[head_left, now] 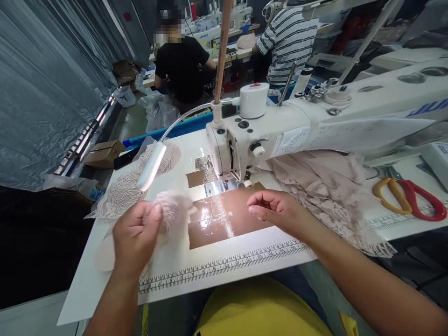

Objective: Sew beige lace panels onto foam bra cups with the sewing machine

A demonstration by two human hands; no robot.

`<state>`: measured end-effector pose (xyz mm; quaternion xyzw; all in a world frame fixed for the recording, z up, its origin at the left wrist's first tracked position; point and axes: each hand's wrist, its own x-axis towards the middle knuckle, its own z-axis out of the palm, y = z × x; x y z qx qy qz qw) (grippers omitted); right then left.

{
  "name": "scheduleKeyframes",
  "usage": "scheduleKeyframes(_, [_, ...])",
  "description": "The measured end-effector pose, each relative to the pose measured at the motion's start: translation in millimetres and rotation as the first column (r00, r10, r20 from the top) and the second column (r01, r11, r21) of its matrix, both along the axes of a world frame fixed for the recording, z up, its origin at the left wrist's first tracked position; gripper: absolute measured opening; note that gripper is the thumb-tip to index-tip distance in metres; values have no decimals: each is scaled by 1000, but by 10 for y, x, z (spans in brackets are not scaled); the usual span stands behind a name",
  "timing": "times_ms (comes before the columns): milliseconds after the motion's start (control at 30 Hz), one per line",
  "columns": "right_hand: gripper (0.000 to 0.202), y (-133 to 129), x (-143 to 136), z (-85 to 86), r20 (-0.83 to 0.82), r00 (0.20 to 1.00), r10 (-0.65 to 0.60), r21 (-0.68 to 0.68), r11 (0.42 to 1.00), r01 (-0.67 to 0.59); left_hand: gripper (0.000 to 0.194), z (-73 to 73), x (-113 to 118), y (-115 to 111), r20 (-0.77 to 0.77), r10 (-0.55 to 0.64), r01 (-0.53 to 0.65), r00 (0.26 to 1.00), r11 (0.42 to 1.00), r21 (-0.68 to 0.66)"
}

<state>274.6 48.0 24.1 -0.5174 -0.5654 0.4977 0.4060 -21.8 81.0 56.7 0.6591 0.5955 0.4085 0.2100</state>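
My left hand [135,238] is closed, thumb against the fingers, on a pale pink lace piece [170,212] that is blurred by motion. Just right of that lace, brown tape [217,217] covers part of the white sewing table [175,259]. My right hand [271,210] hovers over the tape's right end, fingers curled towards the thumb, and nothing shows in them. Beyond both hands stands the white sewing machine [231,144], its needle area above a metal plate [217,187]. Two more lace pieces, a nearer one [122,193] and a farther one [168,156], lie at the left.
Pale fabric with lace edging [322,182] is heaped right of the needle. Scissors with yellow and red handles [409,198] lie farther right. A lit lamp [152,168] bends over the table's left side. A printed ruler [224,266] follows the front edge. Two people sit beyond.
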Motion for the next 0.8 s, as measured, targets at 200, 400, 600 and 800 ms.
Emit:
scheduleKeyframes(200, [18,255,-83,108,493,865,93,149,971,-189,21,-523,922,267,-638,-328,378,696,924,-63])
scheduleKeyframes(400, [24,362,-269,-236,736,672,81,222,909,-353,19,-655,1203,93,-657,-432,447,618,880,-158])
scheduleKeyframes(600, [20,319,-350,-386,896,439,58,150,894,-423,32,-319,912,165,-419,-652,569,631,757,-321])
scheduleKeyframes(800, [23,325,-366,-352,924,382,-16,169,913,-370,29,-604,827,312,-538,-568,633,623,770,-80])
